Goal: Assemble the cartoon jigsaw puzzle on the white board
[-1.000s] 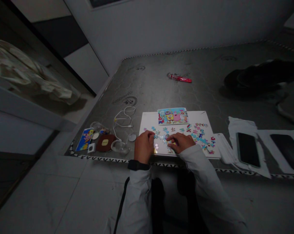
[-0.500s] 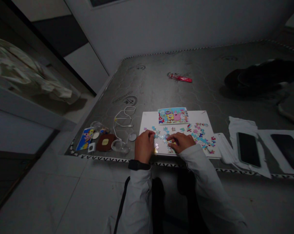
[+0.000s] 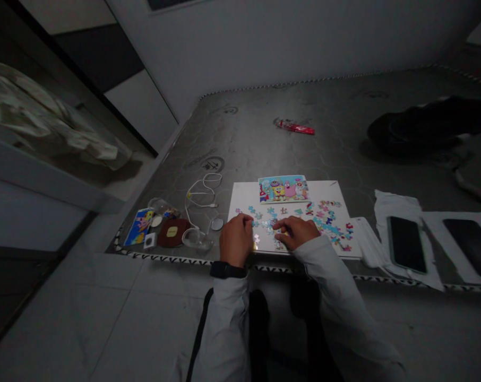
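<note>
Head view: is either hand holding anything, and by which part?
That cannot be told: the left hand and right hand are at the puzzle pieces, but any grip is too small to see.

The whole view is dim and grey, low in contrast, with the white board (image 3: 244, 193) at centre the brightest patch. A soft sheen lies on the grey surface (image 3: 244, 146) above it, while the black object (image 3: 427, 127) at right sinks into shadow. The wide lens stretches the pale cloth (image 3: 45, 116) at far left; the small puzzle pieces (image 3: 338, 231) look soft.
</note>
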`<state>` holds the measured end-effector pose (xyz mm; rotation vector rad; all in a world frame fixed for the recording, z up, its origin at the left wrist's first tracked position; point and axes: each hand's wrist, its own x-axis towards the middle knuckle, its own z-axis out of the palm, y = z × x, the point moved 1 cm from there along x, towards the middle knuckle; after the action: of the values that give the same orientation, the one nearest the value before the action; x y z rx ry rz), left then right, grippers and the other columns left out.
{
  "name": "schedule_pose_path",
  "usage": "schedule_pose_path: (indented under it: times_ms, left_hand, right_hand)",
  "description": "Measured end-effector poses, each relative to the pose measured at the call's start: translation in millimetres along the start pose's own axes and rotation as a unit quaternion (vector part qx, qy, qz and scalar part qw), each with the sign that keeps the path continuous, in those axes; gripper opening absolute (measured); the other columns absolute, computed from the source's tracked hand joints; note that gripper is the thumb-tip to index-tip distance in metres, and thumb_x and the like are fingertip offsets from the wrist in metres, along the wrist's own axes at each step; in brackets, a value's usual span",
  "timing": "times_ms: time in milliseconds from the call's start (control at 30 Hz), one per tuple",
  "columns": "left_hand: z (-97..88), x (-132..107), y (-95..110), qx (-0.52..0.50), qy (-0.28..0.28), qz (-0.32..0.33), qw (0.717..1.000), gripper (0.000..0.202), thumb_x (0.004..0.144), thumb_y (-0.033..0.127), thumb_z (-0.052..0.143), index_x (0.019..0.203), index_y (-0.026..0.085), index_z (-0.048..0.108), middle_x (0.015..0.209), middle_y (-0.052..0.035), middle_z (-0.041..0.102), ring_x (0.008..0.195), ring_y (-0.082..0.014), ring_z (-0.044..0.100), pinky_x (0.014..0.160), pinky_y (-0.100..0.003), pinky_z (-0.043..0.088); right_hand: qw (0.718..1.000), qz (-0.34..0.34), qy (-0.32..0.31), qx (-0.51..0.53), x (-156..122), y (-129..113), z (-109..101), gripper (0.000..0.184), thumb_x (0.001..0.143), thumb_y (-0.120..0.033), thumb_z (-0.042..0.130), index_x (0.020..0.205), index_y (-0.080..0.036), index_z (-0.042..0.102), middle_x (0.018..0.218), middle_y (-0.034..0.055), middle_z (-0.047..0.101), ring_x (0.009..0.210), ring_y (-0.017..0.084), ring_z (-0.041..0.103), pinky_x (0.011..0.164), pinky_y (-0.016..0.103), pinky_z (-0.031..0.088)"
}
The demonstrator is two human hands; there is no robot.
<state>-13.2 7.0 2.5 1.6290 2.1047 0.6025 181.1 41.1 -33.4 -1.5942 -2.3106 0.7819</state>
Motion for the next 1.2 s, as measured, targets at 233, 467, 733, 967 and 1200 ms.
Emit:
schedule_pose_path:
  times_ms: [233,467,733,967,1200]
  left_hand:
    - [-1.0,-0.5,0.7,0.001,0.004,-0.005,1.000,0.018,0.092,0.022,0.053,0.097,0.021,0.070,0.100,-0.0073,0.077,0.097,-0.0220,0.069,0.086,-0.031,0.047]
    - [-2.9,-1.8,2.4,0.005,0.004,-0.003,1.000,0.018,0.092,0.022,0.053,0.097,0.021,0.070,0.099,-0.0078,0.076,0.096,-0.0233,0.070,0.085,-0.032,0.047]
    - [-2.0,-0.8,0.8,0.000,0.004,0.008,1.000,0.018,0.093,0.022,0.053,0.097,0.021,0.070,0.099,-0.0067,0.076,0.095,-0.0221,0.070,0.084,-0.031,0.047]
    - [2.2,-1.2,7.8,-0.018,0.022,0.040,0.999,0.016,0.095,0.020,0.052,0.098,0.022,0.067,0.104,-0.0047,0.074,0.099,-0.0206,0.067,0.088,-0.030,0.047]
    - [13.9,3.3,13.9,-0.026,0.029,0.072,0.997,0.017,0.098,0.020,0.047,0.100,0.023,0.064,0.101,-0.0024,0.072,0.094,-0.0186,0.066,0.083,-0.028,0.046]
  right_hand:
    - [1.000,0.008,-0.004,-0.003,0.0,-0.7,-1.1,0.022,0.081,-0.032,0.068,0.103,-0.029,0.072,0.093,0.0005,0.070,0.084,0.018,0.060,0.078,0.035,0.033]
    - [1.000,0.022,-0.012,-0.004,0.2,-1.9,-2.5,0.021,0.081,-0.032,0.069,0.102,-0.030,0.072,0.095,-0.0005,0.070,0.089,0.019,0.062,0.081,0.037,0.033]
    - [1.000,0.016,-0.015,-0.013,0.3,-1.9,-4.9,0.021,0.080,-0.031,0.069,0.101,-0.030,0.072,0.091,-0.0005,0.070,0.081,0.017,0.061,0.074,0.034,0.034]
    - [1.000,0.006,-0.010,-0.002,0.7,2.0,-1.5,0.021,0.080,-0.032,0.069,0.101,-0.030,0.072,0.092,-0.0004,0.070,0.079,0.016,0.060,0.074,0.033,0.034]
    - [1.000,0.011,-0.014,-0.002,0.7,0.5,-1.9,0.022,0.081,-0.032,0.068,0.102,-0.030,0.072,0.092,-0.0002,0.070,0.083,0.017,0.061,0.077,0.035,0.033]
